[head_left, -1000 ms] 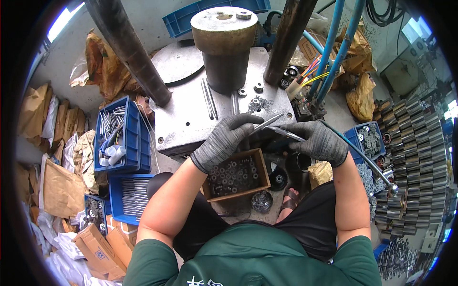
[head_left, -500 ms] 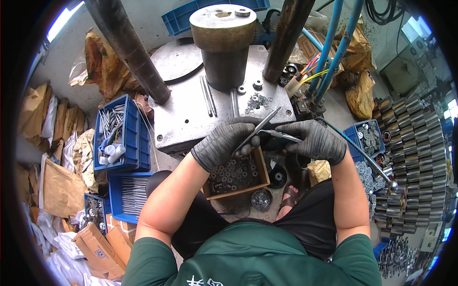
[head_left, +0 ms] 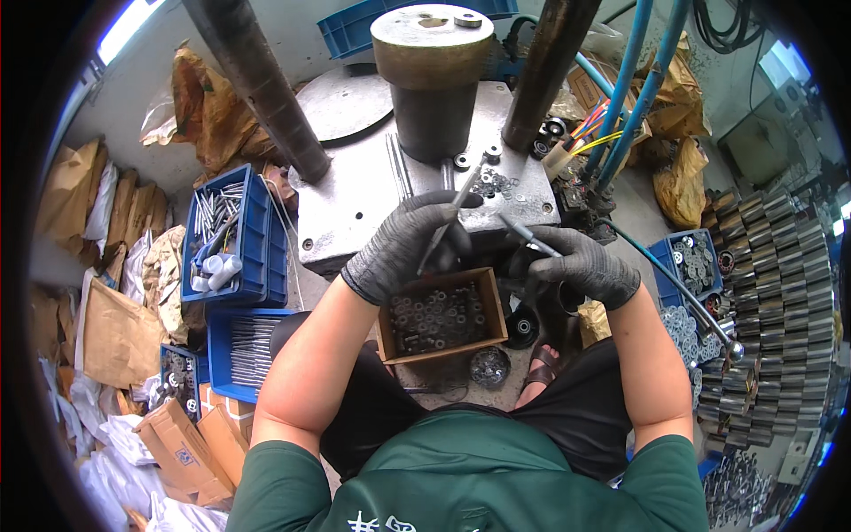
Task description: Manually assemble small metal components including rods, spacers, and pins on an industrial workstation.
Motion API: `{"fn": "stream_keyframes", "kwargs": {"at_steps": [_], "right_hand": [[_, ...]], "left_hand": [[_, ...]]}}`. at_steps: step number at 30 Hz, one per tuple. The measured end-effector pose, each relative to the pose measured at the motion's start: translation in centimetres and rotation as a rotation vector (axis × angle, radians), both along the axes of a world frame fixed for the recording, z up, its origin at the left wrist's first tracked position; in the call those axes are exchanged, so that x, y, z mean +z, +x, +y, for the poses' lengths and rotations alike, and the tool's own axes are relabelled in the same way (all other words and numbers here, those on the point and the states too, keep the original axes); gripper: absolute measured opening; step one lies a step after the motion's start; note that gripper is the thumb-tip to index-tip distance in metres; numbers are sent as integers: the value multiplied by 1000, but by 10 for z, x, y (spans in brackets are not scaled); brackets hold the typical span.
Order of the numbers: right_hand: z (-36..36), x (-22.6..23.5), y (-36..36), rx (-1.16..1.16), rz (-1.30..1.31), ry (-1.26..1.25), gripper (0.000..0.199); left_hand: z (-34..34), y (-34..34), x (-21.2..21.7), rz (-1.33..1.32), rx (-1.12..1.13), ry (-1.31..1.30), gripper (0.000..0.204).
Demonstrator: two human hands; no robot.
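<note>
My left hand [head_left: 403, 239], in a dark grey glove, is closed around a slim metal rod [head_left: 463, 188] that slants up past the fingers. Facing it, my right hand [head_left: 592, 266], gloved alike, grips a shorter grey metal rod [head_left: 528, 234] pointing up and to the left. A gap separates the two rods. Both hands hover over the near edge of a metal press plate [head_left: 341, 239]. On that plate lie several small washers [head_left: 498, 184], a bearing [head_left: 493, 154] and long metal rods [head_left: 399, 167]. Below the hands stands a cardboard box [head_left: 443, 349] with many small rings inside.
A thick press column [head_left: 433, 106] rises from the plate between dark slanting posts [head_left: 266, 97]. Blue bins [head_left: 253, 244] of metal rods stand at the left. On the right are stacked metal cylinders [head_left: 771, 310], a lever with a ball end [head_left: 734, 351] and blue hoses [head_left: 625, 89].
My hands have drawn apart, and the two rods, close together before, are now separated. The left rod stands steeper. The whole view has shifted slightly.
</note>
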State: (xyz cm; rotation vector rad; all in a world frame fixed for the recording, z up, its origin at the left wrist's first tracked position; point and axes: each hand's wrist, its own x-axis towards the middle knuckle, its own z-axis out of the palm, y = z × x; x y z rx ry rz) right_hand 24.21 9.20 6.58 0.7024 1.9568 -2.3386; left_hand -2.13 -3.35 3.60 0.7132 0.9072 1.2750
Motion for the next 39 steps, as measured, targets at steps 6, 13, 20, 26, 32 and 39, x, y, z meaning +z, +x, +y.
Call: {"fn": "stream_keyframes", "kwargs": {"at_steps": [6, 13, 20, 26, 32, 39], "right_hand": [[7, -5, 7, -243, 116, -97, 38], [27, -33, 18, -520, 124, -93, 40], [31, -53, 15, -567, 34, 423, 36], [31, -68, 0, -381, -82, 1173, 40], [31, -71, -13, -151, -129, 1628, 38], [30, -74, -24, -203, -111, 1592, 31]], "left_hand": [[-9, -49, -6, 827, 447, -236, 43], [-16, -122, -57, 1700, 629, -22, 34], [-10, -121, -51, 1938, 728, -87, 24], [9, -98, -58, 1674, 760, 194, 34], [28, -79, -57, 1564, 663, 44, 43], [30, -90, -60, 1450, 645, -63, 43]]}}
